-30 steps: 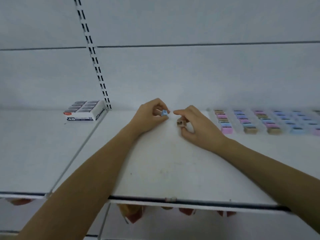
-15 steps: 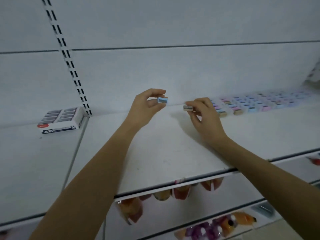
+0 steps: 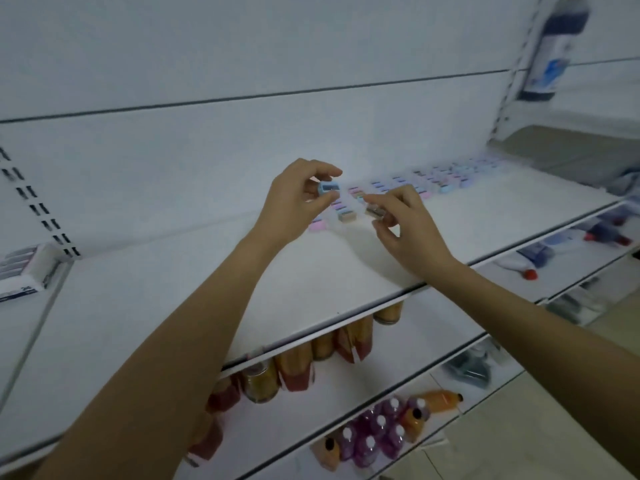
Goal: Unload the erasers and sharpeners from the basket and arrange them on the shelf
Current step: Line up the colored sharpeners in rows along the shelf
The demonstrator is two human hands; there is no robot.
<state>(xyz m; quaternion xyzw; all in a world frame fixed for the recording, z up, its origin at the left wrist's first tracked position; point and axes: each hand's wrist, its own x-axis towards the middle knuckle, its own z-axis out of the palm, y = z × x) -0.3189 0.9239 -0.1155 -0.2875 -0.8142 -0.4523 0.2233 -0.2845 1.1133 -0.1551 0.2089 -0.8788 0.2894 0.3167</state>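
My left hand (image 3: pixel 298 202) pinches a small blue sharpener (image 3: pixel 328 188) between thumb and fingers, raised above the white shelf (image 3: pixel 242 289). Just to its right, my right hand (image 3: pixel 405 230) pinches a small brownish sharpener (image 3: pixel 375 211). Both hands hover over the near end of several rows of pastel sharpeners and erasers (image 3: pixel 433 181) laid out along the shelf's back. A pink one (image 3: pixel 318 226) and a tan one (image 3: pixel 347 217) lie at the rows' near end. The basket is out of view.
A white box of erasers (image 3: pixel 24 271) sits on the adjoining shelf at far left. Lower shelves hold bottles and packets (image 3: pixel 377 434). A blue and white bottle (image 3: pixel 554 46) stands on an upper shelf at right. A slotted upright (image 3: pixel 38 209) runs up the back panel.
Both hands lifted off the shelf and carried their sharpeners to the right, over the near end of the rows. The view swung right and tilted.
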